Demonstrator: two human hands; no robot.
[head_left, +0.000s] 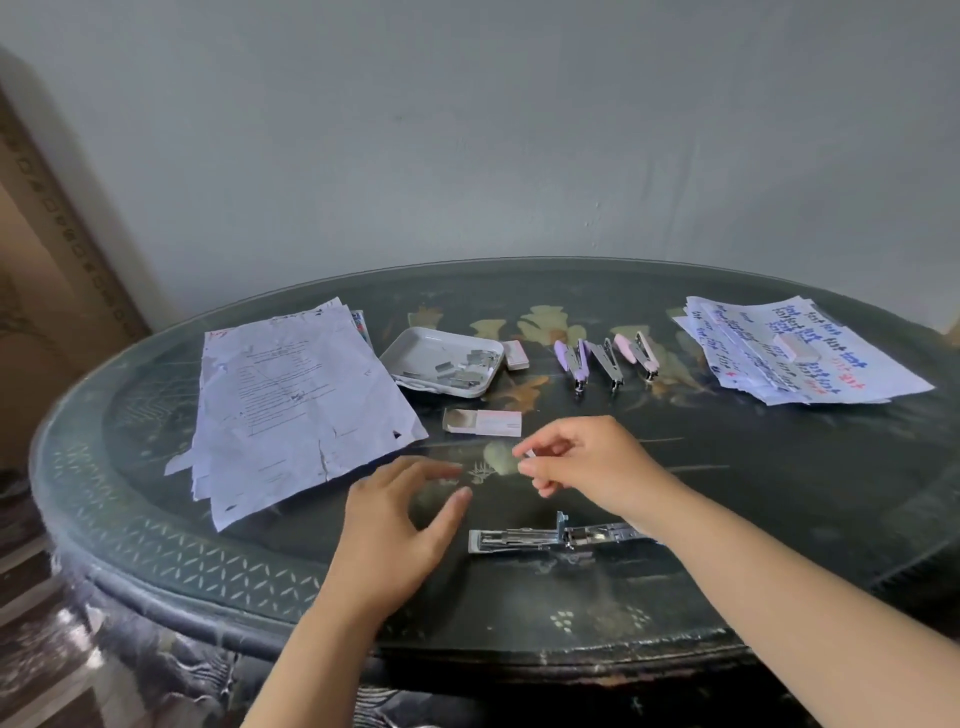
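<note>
A metal stapler (524, 539) lies flipped open on the dark oval table (779, 519), just in front of my hands. My right hand (587, 460) hovers above it and pinches a small pale strip of staples (529, 455) between thumb and fingertips. My left hand (400, 519) is spread open over the table to the left of the stapler, holding nothing. A small staple box (483, 422) lies half slid open beyond my hands.
A crumpled paper stack (291, 400) lies at the left and a stack with blue and red writing (789, 353) at the right. At the back stand a white tray (441, 361) with staple strips, another staple box (515, 355) and three staplers (605, 361).
</note>
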